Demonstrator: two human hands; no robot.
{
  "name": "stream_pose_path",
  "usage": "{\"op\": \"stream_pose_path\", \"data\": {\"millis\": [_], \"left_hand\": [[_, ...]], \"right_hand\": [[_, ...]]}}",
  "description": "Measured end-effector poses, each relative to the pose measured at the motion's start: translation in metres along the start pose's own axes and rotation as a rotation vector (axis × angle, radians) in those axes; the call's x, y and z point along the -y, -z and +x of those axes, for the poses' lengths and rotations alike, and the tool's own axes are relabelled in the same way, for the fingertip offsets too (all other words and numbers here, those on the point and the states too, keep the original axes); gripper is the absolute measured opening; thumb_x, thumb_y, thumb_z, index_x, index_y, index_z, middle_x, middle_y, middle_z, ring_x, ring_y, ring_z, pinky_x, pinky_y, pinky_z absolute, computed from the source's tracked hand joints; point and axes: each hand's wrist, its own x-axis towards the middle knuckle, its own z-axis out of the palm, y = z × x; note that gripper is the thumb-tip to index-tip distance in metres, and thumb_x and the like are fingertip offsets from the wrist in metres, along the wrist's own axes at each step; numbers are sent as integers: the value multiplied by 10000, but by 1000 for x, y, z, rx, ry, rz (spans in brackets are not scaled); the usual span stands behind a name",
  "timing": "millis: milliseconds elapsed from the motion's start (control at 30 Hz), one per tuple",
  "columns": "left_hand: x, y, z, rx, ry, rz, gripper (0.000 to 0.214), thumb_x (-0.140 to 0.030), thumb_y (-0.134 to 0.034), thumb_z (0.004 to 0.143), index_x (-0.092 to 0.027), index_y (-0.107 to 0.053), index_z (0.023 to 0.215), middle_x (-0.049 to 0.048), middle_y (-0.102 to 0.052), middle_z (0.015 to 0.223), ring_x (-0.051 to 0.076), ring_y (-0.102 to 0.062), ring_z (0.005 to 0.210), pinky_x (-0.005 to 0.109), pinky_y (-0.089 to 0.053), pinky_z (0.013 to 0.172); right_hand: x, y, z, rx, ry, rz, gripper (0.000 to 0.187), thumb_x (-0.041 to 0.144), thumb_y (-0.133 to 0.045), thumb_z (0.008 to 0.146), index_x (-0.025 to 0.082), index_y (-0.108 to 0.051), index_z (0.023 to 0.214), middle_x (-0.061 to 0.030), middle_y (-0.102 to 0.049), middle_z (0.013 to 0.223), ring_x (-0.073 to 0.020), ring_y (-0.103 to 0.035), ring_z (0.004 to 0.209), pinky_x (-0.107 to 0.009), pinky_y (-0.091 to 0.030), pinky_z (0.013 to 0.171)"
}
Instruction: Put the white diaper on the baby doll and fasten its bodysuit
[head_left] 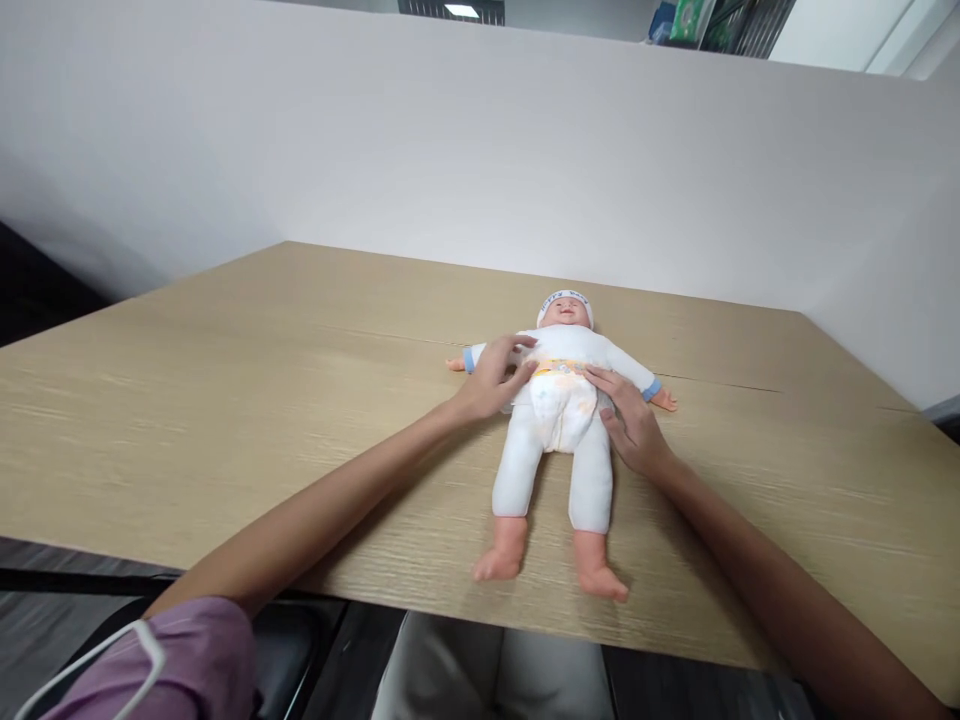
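Observation:
A baby doll [517,475] in a white suit and printed cap lies on its back on the table, feet towards me. Round its hips is a white diaper [562,412] with an orange patterned waistband. My left hand [491,378] rests against the doll's side at the waist, thumb and fingers apart, the thumb near the waistband's edge. On the opposite side, my right hand [631,418] lies along the diaper's edge with its fingers stretched out towards the waistband. Neither hand visibly grips anything. The parts of the diaper under my fingers are hidden.
The wooden table [225,420] has a thin seam running across it. A white partition [450,150] rises behind it. A black chair [289,640] stands below the front edge at left, and a white cable [150,650] hangs by my left sleeve.

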Motion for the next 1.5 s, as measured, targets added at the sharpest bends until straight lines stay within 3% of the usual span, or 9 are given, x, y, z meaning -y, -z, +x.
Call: {"op": "stream_pose_path", "data": {"millis": [200,300,433,600,733,933,1100,1367,1500], "left_hand": [[33,29,-33,15,115,301,380,-595,-589,986,-219,-612,1033,117,-679,1061,321,-589,1047,490,-428,1070],[32,26,-36,85,137,438,356,-567,-620,970,-212,-609,968,138,-677,1025,367,-583,1083,558,-378,1115],[29,20,-36,105,222,456,285,-473,-695,922,-198,-618,914,174,-696,1104,413,-549,1245,575,-341,1160],[34,31,-33,131,320,284,262,-388,-673,889,-210,-590,716,85,-681,859,314,-632,983,425,-473,925],[33,41,-23,121,346,64,436,-519,-569,937,-215,-504,633,-9,-501,640,183,-512,692,311,-401,684],[6,20,1,77,308,-230,491,-590,-558,932,-210,-441,644,-29,-449,651,132,-421,649,290,-347,654],[-13,-5,16,172,230,-421,525,-681,-618,902,-193,-558,719,4,-544,728,154,-487,689,311,-398,670],[20,-15,0,60,115,-691,498,-591,-780,884,-250,-512,1129,-5,-563,982,131,-511,751,282,-419,696],[23,-13,-8,112,71,-551,457,-523,-805,895,-237,-545,1140,-43,-489,828,137,-466,714,272,-370,664]], "right_hand": [[17,4,12,-39,32,-94,429,341,-461,1107,278,-576,1515,-108,-630,1538,-306,-556,1466,-556,-418,1250],[31,3,34,-93,63,-154,250,338,-533,1071,256,-685,1252,-119,-746,1242,-319,-670,1216,-517,-497,1088],[50,-8,73,-6,29,-250,168,353,-565,1034,240,-624,926,-64,-688,887,-247,-639,864,-381,-475,806],[64,-27,112,243,-280,-474,308,452,-684,945,231,-525,801,-11,-648,771,-191,-550,717,-321,-281,625],[67,-35,123,363,-485,-533,354,510,-721,898,230,-522,813,-25,-683,793,-205,-570,735,-315,-256,616],[68,-36,120,384,-460,-519,331,498,-693,924,227,-526,833,-48,-701,818,-219,-585,751,-323,-253,630],[62,-31,118,404,-339,-378,330,455,-671,954,232,-499,781,-36,-688,809,-200,-570,749,-310,-286,660],[56,-18,120,372,-463,-219,285,379,-532,1030,232,-526,786,2,-628,746,-176,-517,702,-294,-306,655],[45,-16,118,321,-510,-143,194,392,-635,953,244,-530,887,21,-606,778,-186,-542,742,-290,-358,678]]}}
